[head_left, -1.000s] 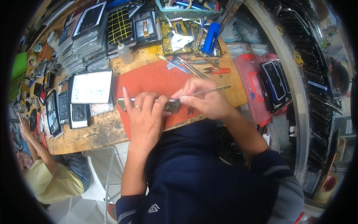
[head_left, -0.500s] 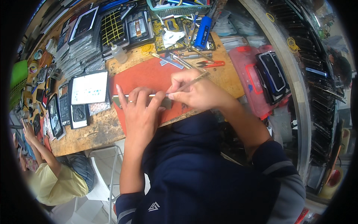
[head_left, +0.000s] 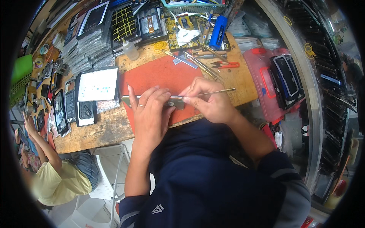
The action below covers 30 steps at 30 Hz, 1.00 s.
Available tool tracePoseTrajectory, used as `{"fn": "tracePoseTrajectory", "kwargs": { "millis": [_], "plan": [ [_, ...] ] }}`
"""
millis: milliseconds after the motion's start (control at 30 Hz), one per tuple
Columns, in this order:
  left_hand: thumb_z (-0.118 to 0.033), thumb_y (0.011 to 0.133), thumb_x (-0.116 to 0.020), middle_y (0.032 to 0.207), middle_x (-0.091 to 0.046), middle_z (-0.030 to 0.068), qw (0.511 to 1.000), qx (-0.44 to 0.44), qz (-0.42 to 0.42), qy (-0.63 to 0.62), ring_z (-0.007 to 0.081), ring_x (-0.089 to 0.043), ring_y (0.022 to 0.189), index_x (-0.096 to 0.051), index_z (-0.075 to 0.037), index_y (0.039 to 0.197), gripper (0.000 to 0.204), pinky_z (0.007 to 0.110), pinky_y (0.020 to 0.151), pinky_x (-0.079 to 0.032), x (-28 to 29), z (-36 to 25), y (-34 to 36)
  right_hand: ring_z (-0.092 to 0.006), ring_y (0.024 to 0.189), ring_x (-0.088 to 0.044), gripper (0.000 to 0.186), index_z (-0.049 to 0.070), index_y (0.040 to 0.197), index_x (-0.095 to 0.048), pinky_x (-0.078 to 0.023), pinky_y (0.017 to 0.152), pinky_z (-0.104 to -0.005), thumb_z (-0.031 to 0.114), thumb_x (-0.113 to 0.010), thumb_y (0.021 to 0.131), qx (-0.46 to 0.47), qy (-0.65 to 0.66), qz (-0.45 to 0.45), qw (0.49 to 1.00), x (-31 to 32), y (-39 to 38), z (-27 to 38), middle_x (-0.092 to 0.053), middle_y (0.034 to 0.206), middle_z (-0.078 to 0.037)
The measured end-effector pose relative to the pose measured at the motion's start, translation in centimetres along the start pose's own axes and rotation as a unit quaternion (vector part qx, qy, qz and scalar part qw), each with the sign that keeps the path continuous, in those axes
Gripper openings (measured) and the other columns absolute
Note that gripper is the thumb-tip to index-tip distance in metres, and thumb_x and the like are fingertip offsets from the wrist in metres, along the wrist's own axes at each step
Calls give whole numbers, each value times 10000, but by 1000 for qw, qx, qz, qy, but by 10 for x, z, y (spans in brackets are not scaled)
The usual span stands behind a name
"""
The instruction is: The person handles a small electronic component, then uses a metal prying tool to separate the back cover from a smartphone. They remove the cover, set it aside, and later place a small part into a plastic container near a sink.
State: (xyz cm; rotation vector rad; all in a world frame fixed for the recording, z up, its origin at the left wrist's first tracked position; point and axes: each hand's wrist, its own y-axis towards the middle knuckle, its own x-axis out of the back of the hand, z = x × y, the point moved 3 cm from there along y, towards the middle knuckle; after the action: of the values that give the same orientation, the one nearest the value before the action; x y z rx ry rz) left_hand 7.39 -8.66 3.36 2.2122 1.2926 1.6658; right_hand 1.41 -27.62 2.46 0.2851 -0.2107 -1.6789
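Both hands are at work over the red mat (head_left: 152, 78), and here's the phone (head_left: 177, 103), or what looks like one, tipped with its long pale edge uppermost, low on the mat near the bench's (head_left: 102, 131) front. The left hand (head_left: 151, 108) has it wrapped, fingers laid across from above, thumb tucked on the near side, little finger lifted well clear. Now the right hand (head_left: 210, 100): thumb and forefinger pinched tight on a slim tool (head_left: 220, 92), its far end jutting out to the right, its working tip brought in at the phone's right-hand end. The fingers cover that tip, so whether it's pressing in or merely resting there I can't tell. The two hands sit close, a short stretch of edge between them. My read of the step: fine edge work, one hand bracing, the other steering. What's called for next is patience, I'd judge: a firm left grip against twisting, the tool kept shallow and in line with the edge, pressure light in case it slips. Beyond the mat's far edge, snips (head_left: 229, 64) and a bottle (head_left: 131, 52) stand by, neither in hand.
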Motion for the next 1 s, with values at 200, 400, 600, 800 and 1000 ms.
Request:
{"fn": "tracePoseTrajectory", "kwargs": {
  "millis": [200, 400, 600, 800, 1000],
  "plan": [
    [-5, 808, -821, 1248, -741, 47, 1000, -3, -10, 7, 303, -660, 1246, -640, -102, 1176, 422, 672, 1279, -176, 1, -3, -4, -223, 744, -651, 130, -19, 873, -618, -510, 647, -337, -37, -747, 868, 45, -215, 85, 972, 1, 15, 25, -658, 877, -115],
    [6, 811, -815, 1259, -743, 53, 1000, 2, -20, 0, 312, -652, 1269, -658, -99, 1153, 391, 680, 1277, -179, 2, -3, -7, -186, 756, -660, 142, 8, 863, -615, -505, 644, -320, -28, -747, 901, 40, -169, 109, 979, -2, 24, 19, -657, 820, -86],
    [-62, 864, -791, 1303, -703, 59, 1000, -12, 5, 18, 309, -624, 1293, -668, -100, 1206, 365, 713, 1255, -190, 1, 0, 1, -113, 890, -679, 88, 12, 939, -647, -549, 777, -289, -37, -712, 975, -76, 36, 32, 996, 7, 2, -1, -711, 951, -74],
    [-17, 807, -832, 1314, -711, 76, 1000, -7, 10, 28, 354, -617, 1329, -660, -103, 1208, 444, 704, 1268, -180, 1, 0, -3, -113, 893, -684, 84, 13, 932, -674, -536, 736, -282, -56, -715, 956, -48, 18, 64, 997, 15, -6, 0, -713, 978, -72],
    [-23, 817, -836, 1334, -716, 78, 1000, -13, -5, 4, 370, -578, 1402, -676, -105, 1199, 422, 709, 1274, -144, 3, -1, -7, -219, 816, -696, 197, 19, 923, -691, -528, 666, -326, -137, -753, 821, 140, -157, 125, 970, 15, 4, 13, -685, 922, -94]
  ]
}}
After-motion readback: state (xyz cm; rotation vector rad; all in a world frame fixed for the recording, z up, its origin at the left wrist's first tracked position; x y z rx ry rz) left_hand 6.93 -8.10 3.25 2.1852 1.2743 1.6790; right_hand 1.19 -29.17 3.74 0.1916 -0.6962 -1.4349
